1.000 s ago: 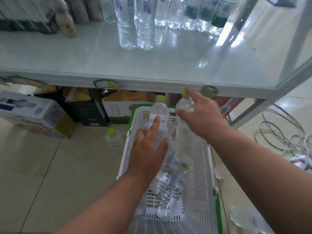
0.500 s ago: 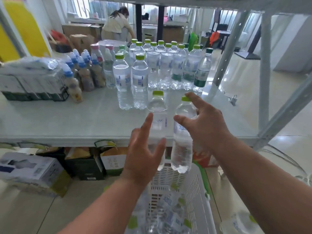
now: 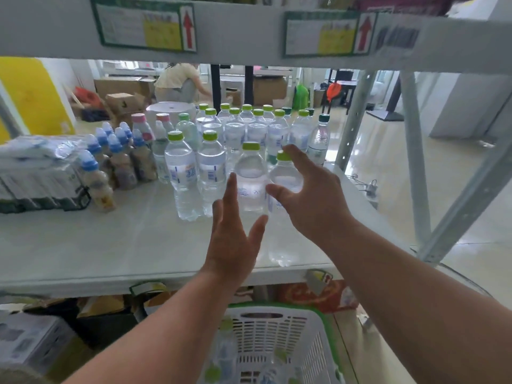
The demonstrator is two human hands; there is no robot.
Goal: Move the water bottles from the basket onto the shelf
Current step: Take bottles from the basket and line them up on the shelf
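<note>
The left hand (image 3: pixel 232 245) is gripping one full water bottle (image 3: pixel 250 178), the right hand (image 3: pixel 310 198) another (image 3: pixel 282 217), both over the shelf (image 3: pixel 110 245) near edge. They look heavy, smooth and slightly squashy; mid-body grips suit them. More are lying in the basket (image 3: pixel 277 336).

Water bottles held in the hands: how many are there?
2. The left hand holds one bottle over the shelf; the right hand holds the other bottle beside it.
</note>
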